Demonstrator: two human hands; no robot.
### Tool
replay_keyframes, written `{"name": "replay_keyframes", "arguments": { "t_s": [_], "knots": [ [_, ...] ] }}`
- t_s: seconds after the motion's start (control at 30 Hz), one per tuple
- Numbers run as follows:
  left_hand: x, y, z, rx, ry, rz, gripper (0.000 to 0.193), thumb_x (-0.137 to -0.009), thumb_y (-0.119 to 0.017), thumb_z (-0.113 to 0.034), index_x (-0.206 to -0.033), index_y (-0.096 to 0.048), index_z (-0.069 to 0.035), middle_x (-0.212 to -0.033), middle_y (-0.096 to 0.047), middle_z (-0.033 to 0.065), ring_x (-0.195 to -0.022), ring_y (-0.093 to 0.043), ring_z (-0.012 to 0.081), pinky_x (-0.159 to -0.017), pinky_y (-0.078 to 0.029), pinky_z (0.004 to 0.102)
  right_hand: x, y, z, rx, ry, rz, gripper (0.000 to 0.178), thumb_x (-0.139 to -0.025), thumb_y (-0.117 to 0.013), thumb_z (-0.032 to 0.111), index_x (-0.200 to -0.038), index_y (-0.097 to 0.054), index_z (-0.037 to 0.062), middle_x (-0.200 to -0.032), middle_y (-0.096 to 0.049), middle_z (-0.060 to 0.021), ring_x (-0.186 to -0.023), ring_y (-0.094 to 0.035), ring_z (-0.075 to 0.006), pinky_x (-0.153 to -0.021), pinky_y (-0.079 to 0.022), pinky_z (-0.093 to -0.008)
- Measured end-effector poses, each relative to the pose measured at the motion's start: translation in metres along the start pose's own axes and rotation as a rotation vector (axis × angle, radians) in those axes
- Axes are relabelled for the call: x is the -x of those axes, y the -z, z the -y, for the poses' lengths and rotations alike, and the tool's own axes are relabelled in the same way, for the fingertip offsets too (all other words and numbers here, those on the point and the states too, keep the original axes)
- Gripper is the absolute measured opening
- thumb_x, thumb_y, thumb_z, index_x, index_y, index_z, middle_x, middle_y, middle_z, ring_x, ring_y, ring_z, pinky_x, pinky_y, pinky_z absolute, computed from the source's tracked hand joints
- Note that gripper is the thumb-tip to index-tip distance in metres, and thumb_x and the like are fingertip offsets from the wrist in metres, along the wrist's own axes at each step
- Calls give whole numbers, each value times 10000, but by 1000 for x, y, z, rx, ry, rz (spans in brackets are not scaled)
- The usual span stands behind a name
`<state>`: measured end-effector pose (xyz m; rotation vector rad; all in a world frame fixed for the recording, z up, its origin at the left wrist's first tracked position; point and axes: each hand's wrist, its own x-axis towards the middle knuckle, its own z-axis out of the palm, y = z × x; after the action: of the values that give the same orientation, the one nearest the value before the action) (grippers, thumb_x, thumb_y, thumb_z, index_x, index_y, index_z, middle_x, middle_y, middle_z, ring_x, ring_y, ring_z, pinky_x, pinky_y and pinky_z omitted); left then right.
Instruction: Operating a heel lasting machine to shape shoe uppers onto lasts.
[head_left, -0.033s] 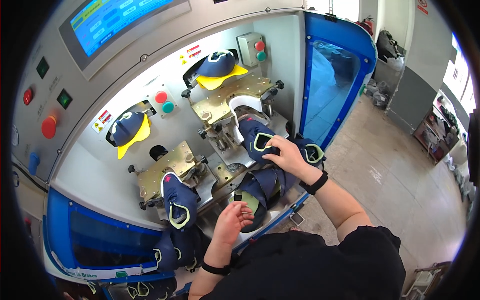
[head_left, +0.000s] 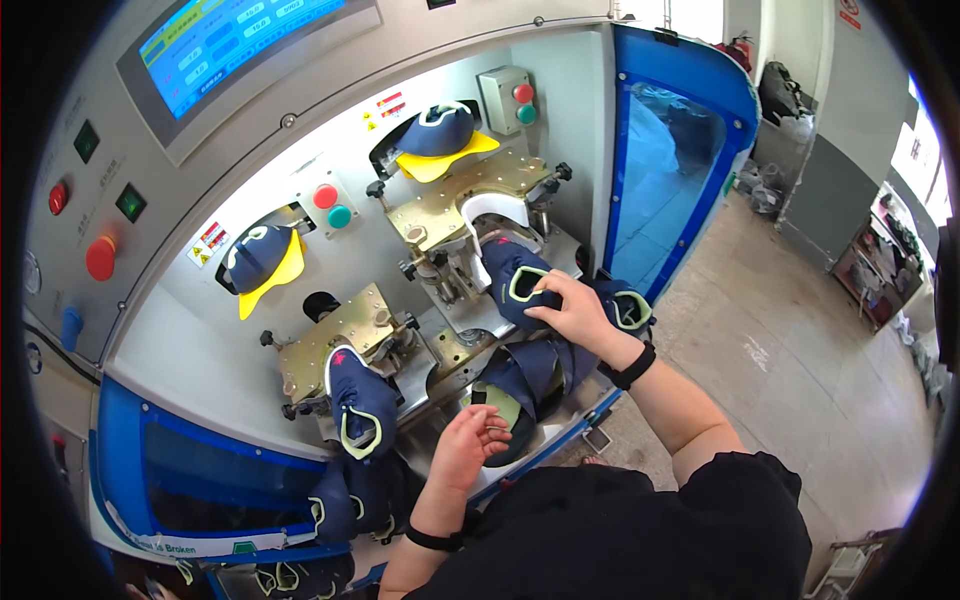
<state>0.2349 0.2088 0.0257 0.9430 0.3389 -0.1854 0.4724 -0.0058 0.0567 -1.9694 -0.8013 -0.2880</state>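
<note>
My right hand [head_left: 578,312] is closed on the collar of a navy shoe upper [head_left: 506,265] with pale green edging. The upper's toe points into the machine, against the white curved pad [head_left: 500,207] under the right brass plate [head_left: 458,195]. Loosely curled and holding nothing, my left hand [head_left: 464,446] hovers by a pile of navy uppers [head_left: 528,366] with green lining at the machine's front edge. A second navy upper [head_left: 355,392] sits at the left station, below its brass plate [head_left: 332,335].
Two navy forms with yellow flaps [head_left: 436,140] are mounted on the back wall. Red and green buttons [head_left: 331,205] sit beside them. More uppers [head_left: 350,500] lie at the lower left, and another upper [head_left: 628,308] is right of my hand. A blue-framed door [head_left: 672,165] stands at the right.
</note>
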Motion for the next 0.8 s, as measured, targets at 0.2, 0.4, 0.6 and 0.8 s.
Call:
{"name": "replay_keyframes", "arguments": {
  "t_s": [0.2,0.4,0.6,0.8],
  "knots": [
    [12,-8,-4,-120,-6,-306,218,-1078,-554,-205,-1205,-631,-45,-1031,-715,87,-888,-716,214,-782,-587,328,4,1,129,395,544,295,145,-735,-690,177,-854,-628,122,-810,-593,-62,-751,-635,-232,-594,-515,-367],
    [62,-8,-11,-779,-949,-110,239,-1031,-637,-209,-1220,-664,-64,-1058,-723,36,-913,-715,234,-836,-589,368,9,22,204,-437,699,805,361,-805,-839,309,-978,-625,76,-905,-625,-92,-752,-679,-261,-605,-528,-353],
    [111,18,48,-162,-194,-666,213,-1020,-658,-196,-1199,-670,-81,-1069,-723,38,-944,-686,112,-783,-561,281,2,-77,256,-564,647,755,384,-855,-825,210,-1123,-604,47,-990,-648,-128,-824,-675,-335,-681,-535,-398],
    [154,41,68,-125,-340,-752,185,-1059,-607,-192,-1194,-654,-74,-1045,-719,37,-916,-692,127,-771,-532,255,39,-215,328,-479,690,729,344,-904,-744,189,-1192,-600,66,-1046,-695,-189,-911,-699,-390,-738,-555,-473]
  ]
}}
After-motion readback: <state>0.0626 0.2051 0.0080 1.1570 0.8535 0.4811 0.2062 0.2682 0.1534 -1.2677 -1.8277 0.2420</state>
